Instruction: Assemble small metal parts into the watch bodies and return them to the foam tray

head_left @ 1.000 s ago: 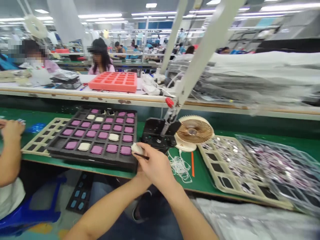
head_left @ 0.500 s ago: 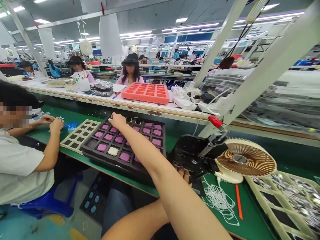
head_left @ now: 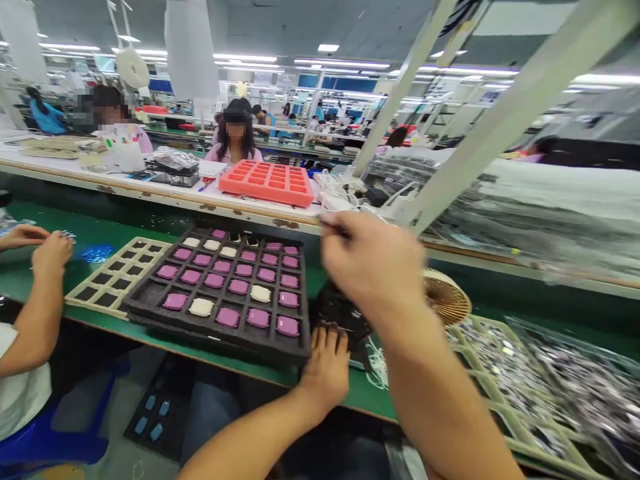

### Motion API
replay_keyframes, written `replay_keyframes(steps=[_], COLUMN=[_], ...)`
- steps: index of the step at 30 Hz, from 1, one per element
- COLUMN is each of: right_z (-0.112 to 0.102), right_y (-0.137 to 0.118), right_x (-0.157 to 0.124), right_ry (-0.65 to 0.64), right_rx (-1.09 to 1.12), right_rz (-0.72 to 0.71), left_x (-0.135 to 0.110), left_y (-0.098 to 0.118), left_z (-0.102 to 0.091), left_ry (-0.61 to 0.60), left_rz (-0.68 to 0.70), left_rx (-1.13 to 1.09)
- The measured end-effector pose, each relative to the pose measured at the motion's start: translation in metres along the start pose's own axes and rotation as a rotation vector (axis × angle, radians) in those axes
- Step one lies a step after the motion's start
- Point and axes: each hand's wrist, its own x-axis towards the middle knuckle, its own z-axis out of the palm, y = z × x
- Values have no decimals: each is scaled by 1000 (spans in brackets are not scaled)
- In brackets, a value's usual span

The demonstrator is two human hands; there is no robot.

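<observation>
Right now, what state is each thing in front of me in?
Right hand: raised, blurred, pinching a thin dark tool.
Left hand: open, fingers spread beside the black clamp stand.
Black foam tray: cells filled with mauve pads, a few white.
Desk fan: partly hidden behind the right hand.
Co-worker's hands: together, holding something small.

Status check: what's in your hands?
Right hand raised, holding thin dark tool, blurred. Left hand empty, by corner of black foam tray, beside black clamp base.
</observation>
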Motion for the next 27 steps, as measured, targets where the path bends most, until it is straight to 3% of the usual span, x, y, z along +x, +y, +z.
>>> replay_keyframes(steps=[2, 4, 6, 8, 10, 12, 13, 17, 19, 23, 27], right_z=[-44, -62, -58, -39, -20, -9, -7, -15, -17, 0, 13], right_y=[45, 79, 105, 125, 139, 143, 141, 117, 105, 97, 103], right_x=[-6, -2, 10, 23, 33, 31, 24, -38, -83, -155, -180], right_ry=[212, 205, 17, -219, -349, -353, -290, 242, 392, 408, 328], right_rx=[-121, -196, -175, -71, 28, 87, 114, 259, 305, 368, 474], right_rz=[191, 324, 348, 285, 227, 207, 197, 73, 56, 90, 97], left_x=[-1, -5, -11, -21, -33, -43, -47, -49, -46, -53, -74], left_y=[1, 3, 4, 5, 3, 0, -1, -4, -3, 9, 19], left_z=[-3, -6, -10, -16, -22, -27, -28, -29, -29, -46, -102], left_ry=[14, 25, 35, 39, 35, 23, 16, -9, -18, -49, -120], left_rz=[-7, -9, -11, 1, 27, 56, 67, 77, 71, 101, 230], left_rx=[-20, -40, -56, -67, -72, -68, -63, -24, -7, -14, -185])
